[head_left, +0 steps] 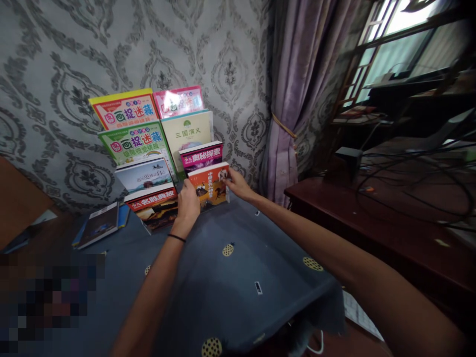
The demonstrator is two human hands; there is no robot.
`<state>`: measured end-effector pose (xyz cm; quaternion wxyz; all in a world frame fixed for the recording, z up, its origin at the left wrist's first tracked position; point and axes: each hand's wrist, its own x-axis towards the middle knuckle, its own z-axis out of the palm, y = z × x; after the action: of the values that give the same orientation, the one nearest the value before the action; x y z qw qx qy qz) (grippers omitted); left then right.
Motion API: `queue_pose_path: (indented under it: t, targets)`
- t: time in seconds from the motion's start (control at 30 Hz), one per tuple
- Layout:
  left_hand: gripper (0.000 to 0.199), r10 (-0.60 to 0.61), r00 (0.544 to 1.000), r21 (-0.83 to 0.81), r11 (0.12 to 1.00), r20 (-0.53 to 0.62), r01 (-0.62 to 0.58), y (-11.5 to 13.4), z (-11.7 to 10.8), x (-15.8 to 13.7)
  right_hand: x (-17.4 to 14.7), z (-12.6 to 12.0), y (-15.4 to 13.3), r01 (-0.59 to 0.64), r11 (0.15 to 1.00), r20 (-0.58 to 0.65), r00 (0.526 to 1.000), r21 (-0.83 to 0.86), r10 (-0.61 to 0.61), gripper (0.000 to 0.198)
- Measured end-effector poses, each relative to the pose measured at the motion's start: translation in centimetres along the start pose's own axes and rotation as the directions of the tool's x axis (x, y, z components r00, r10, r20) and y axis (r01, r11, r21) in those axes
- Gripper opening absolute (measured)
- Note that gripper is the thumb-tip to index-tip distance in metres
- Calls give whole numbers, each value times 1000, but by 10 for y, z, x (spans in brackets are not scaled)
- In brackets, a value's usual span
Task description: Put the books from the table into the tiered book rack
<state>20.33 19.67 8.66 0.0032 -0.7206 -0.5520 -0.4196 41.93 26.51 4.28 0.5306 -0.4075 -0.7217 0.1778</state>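
- The left hand (189, 203) (a dark band (177, 238) circles its wrist) has its grip closed on the left edge of the orange book (208, 189).
- The right hand (238, 185) pinches that book at its far right corner, so both grips are on it.
- The orange book is at the near right of the display, tilted back, cover facing out, just nearer than the purple book (203, 154); whether those two touch, I cannot tell.
- Farther back are the cream book (189, 128) and the pink book (177, 102).
- The left column, near to far: red book (152, 204), landscape book (145, 177), green book (132, 141), yellow-edged book (126, 110).
- A grey book (98, 225) lies at the left on the cloth-covered bench (230, 282).
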Motion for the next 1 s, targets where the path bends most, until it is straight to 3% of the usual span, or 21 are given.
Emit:
queue_pose_path:
  t: [0.13, 0.3, 0.53, 0.73, 1.0]
  targets:
    - [26, -40, 997, 136, 990, 70, 30, 2, 0, -2, -2, 0, -2, 37, 980, -82, 995, -198, -54, 28]
    - [26, -132, 976, 265, 961, 172, 84, 8, -4, -5, -7, 7, -6, -24, 946, -192, 981, -323, -40, 22]
    - [27, -154, 964, 263, 960, 216, 94, 5, -2, -10, -17, 17, -6, -70, 952, -260, 965, -298, -10, 29]
    - [23, -178, 954, 313, 945, 243, 96, 5, -5, -12, -22, 17, -5, -83, 958, -235, 972, -274, 17, 29]
    - [25, -179, 948, 227, 967, 264, 119, 4, -6, -5, -17, 14, -14, -127, 974, -204, 975, -189, 88, 22]
